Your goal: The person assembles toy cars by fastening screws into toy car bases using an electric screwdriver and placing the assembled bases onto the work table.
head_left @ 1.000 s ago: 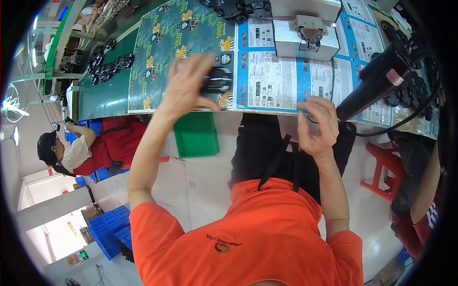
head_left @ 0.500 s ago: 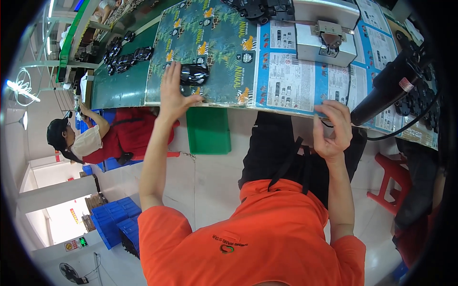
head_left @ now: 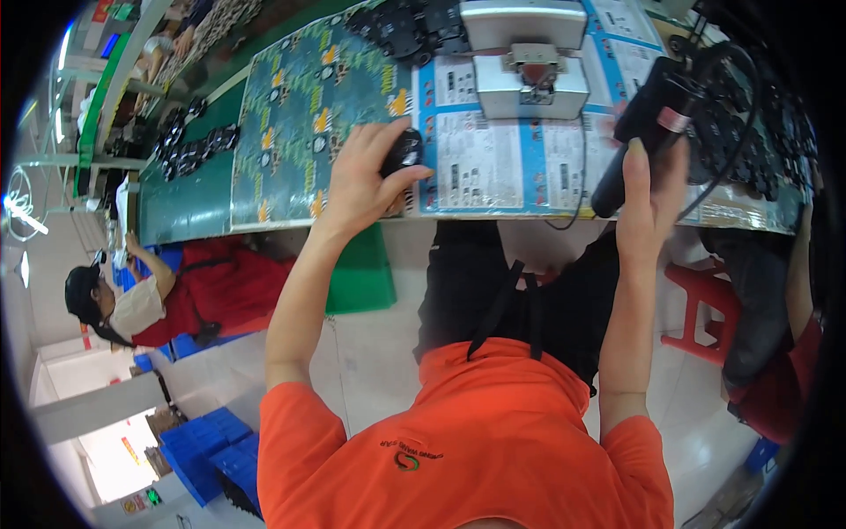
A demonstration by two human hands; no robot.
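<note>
My left hand (head_left: 363, 175) is closed round a small, glossy black toy car body (head_left: 404, 152), resting over the table near its front edge. Part of the car is hidden behind my fingers and thumb. On the right, my right hand (head_left: 652, 189) grips a black cylindrical electric screwdriver (head_left: 663, 99) with a cable at its upper end. The tool is tilted, its lower end pointing to the front left. Between the hands, farther back, stands a silver metal fixture (head_left: 531, 93) with a small bracket on its front block.
Black toy parts (head_left: 414, 31) lie beyond the fixture, with more black parts (head_left: 736, 145) at the right. Printed cardboard sheets (head_left: 480, 176) cover the table. Below its edge are a green bin (head_left: 363, 273) and a red stool (head_left: 701, 309). A co-worker (head_left: 123, 300) sits at the left.
My left hand has closed on the black car and moved it to the right. My right hand has gone from beside the screwdriver to gripping it. The view has shifted somewhat.
</note>
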